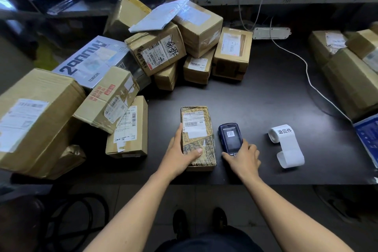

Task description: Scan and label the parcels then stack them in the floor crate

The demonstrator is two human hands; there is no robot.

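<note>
**Scan step: parcel steadied, scanner beside it**

Head view: Your left hand (180, 152) holds the small parcel (198, 137) flat on the bench (266, 96), fingers wrapped on its left edge, thumb on top. Its long axis runs away from you, barcode label at the far end. Your right hand (243, 157) grips the scanner (230, 138) just right of the parcel, parallel to it. Label roll (286, 145) lies further right.

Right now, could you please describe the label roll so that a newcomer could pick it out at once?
Start at the dark tabletop and find the blue handheld scanner that the right hand grips near the front edge. Just right of it lies the white paper label roll, partly unwound. Unlike the brown cardboard parcels around, it is a curling white strip printed with black characters.
</note>
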